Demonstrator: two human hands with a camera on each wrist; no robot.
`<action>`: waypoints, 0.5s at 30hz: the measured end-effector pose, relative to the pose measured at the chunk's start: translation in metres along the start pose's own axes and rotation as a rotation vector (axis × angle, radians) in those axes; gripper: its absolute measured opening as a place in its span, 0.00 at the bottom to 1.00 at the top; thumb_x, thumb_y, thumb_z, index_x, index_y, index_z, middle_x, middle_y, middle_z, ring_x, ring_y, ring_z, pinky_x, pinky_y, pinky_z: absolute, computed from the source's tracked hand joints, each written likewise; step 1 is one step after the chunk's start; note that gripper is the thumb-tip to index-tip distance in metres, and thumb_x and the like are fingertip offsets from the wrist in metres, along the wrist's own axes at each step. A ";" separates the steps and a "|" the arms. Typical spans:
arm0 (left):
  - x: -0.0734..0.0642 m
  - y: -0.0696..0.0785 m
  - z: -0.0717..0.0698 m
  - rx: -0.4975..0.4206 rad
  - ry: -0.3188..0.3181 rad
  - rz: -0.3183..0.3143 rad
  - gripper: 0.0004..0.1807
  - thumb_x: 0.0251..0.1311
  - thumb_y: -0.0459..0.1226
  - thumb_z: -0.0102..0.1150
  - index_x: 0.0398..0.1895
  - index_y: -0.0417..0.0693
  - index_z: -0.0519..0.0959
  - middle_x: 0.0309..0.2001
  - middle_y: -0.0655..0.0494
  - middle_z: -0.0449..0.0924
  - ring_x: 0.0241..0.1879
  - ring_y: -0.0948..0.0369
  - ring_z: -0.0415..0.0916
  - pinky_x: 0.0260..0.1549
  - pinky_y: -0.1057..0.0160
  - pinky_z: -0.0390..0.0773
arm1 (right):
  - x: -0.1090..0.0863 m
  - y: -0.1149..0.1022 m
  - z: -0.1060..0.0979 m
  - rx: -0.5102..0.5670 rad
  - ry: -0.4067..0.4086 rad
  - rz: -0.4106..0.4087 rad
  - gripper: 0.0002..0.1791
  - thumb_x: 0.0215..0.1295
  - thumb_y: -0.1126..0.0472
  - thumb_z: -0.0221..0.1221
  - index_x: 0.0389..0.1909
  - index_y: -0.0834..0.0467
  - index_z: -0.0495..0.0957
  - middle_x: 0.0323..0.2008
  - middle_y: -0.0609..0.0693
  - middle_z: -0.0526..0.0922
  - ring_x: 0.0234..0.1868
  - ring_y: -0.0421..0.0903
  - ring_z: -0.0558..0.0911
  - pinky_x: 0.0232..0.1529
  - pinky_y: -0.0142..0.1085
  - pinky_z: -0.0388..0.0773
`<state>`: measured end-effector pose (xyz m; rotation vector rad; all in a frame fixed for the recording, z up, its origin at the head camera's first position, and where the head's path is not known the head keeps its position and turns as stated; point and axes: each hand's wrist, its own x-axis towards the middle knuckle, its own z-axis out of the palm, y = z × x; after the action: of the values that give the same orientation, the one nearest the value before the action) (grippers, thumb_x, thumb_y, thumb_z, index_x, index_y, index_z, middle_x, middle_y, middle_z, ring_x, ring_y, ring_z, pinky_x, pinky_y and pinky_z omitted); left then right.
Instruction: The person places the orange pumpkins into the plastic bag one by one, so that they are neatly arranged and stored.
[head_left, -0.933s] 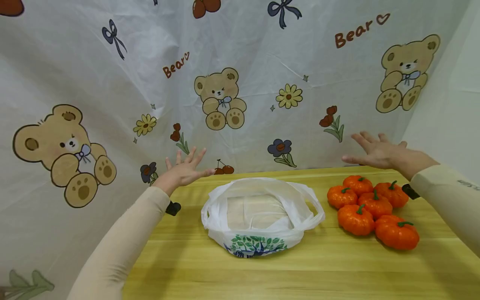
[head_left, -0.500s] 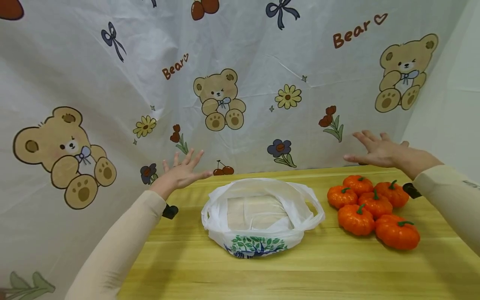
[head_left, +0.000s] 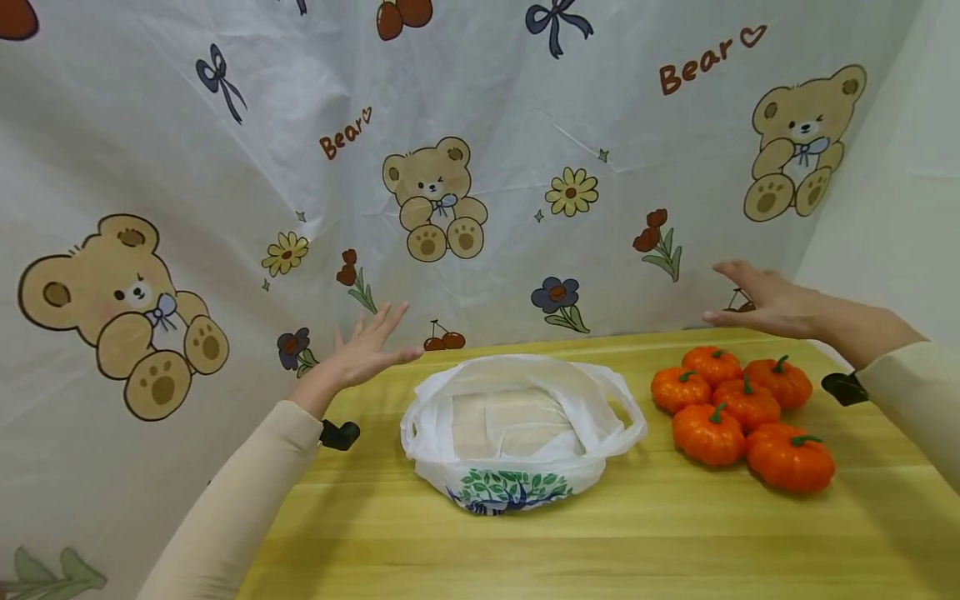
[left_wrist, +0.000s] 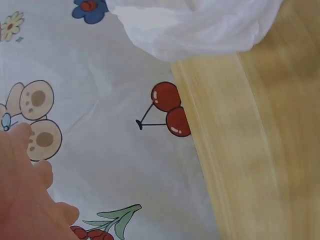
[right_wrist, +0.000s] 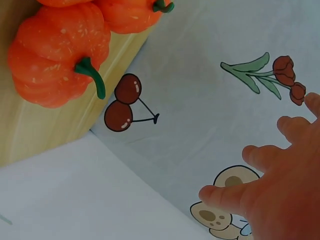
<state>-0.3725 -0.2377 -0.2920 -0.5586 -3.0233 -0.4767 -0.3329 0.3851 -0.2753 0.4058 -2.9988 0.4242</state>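
Note:
My left hand (head_left: 358, 354) hangs in the air behind and left of a white plastic bag (head_left: 517, 483), its fingers spread and holding nothing. The bag lies on the table with its mouth open and handles at both sides; a beige, flat-topped block (head_left: 517, 423) shows inside. Green leaves and a dark blue trunk are printed on its front. Above several small orange pumpkins (head_left: 708, 435) with green stems floats my right hand (head_left: 787, 307), fingers extended, touching nothing. In the right wrist view, its fingers (right_wrist: 265, 157) are spread apart.
A yellowish wooden table (head_left: 525, 558) bears the bag and the pumpkins. Behind it hangs a pale curtain (head_left: 510, 100) printed with bears, flowers and bows. A plain white wall (head_left: 892, 233) stands at the right. Small black devices are worn at both wrists.
My right hand has shifted slightly right and turned, its fingers now closer together in the head view. The left hand has moved slightly down. Bag and pumpkins stay put; the head view shifts slightly.

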 end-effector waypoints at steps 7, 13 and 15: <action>-0.008 -0.008 0.007 -0.160 0.026 0.038 0.51 0.65 0.70 0.52 0.83 0.75 0.37 0.85 0.52 0.26 0.81 0.34 0.24 0.67 0.18 0.31 | -0.013 -0.002 0.006 0.072 0.014 -0.048 0.53 0.69 0.40 0.60 0.81 0.61 0.43 0.79 0.73 0.44 0.73 0.80 0.51 0.62 0.81 0.52; -0.013 -0.012 0.011 -0.241 0.057 0.090 0.51 0.64 0.64 0.60 0.83 0.75 0.42 0.85 0.53 0.27 0.82 0.37 0.33 0.68 0.20 0.45 | -0.025 -0.002 0.010 0.103 0.019 -0.065 0.52 0.70 0.42 0.60 0.82 0.60 0.42 0.79 0.72 0.44 0.72 0.79 0.56 0.61 0.81 0.55; -0.015 -0.013 0.013 -0.252 0.072 0.097 0.51 0.64 0.64 0.61 0.83 0.74 0.44 0.85 0.53 0.29 0.82 0.36 0.37 0.68 0.20 0.48 | -0.029 -0.001 0.012 0.116 0.015 -0.064 0.52 0.71 0.43 0.60 0.82 0.59 0.42 0.79 0.72 0.43 0.71 0.79 0.56 0.61 0.81 0.55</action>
<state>-0.3633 -0.2505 -0.3099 -0.6795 -2.8699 -0.8593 -0.3057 0.3879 -0.2904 0.5034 -2.9463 0.5950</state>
